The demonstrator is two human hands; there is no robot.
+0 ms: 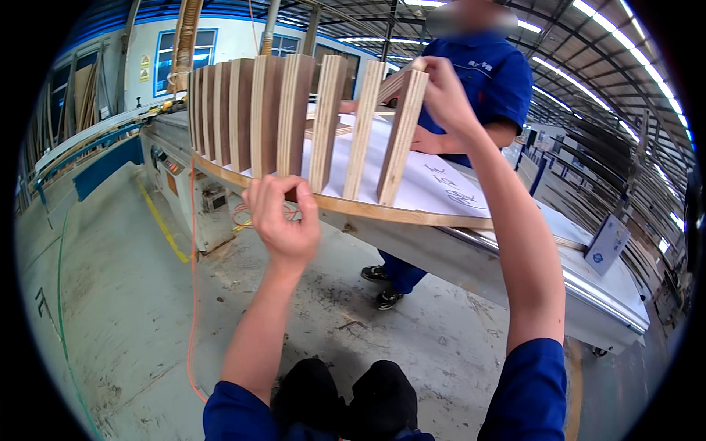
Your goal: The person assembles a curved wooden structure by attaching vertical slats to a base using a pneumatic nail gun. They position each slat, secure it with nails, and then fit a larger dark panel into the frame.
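Now | left hand (pixel 282 220) grips curved plywood rim (pixel 412 214) | right hand (pixel 446 95) atop end slat (pixel 401 140) (upright)

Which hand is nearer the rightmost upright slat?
Right. The right hand grips the top of the rightmost slat. The left hand is off to its left, holding the curved base strip below the middle slats.

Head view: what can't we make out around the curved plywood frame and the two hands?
- Left hand: fingertips hidden behind the curved plywood rail.
- Right hand: palm faces away, so contact with the end slat is unclear.
- Far slats: joints hidden behind nearer ones.
- Co-worker's hand: partly hidden behind the end slat.
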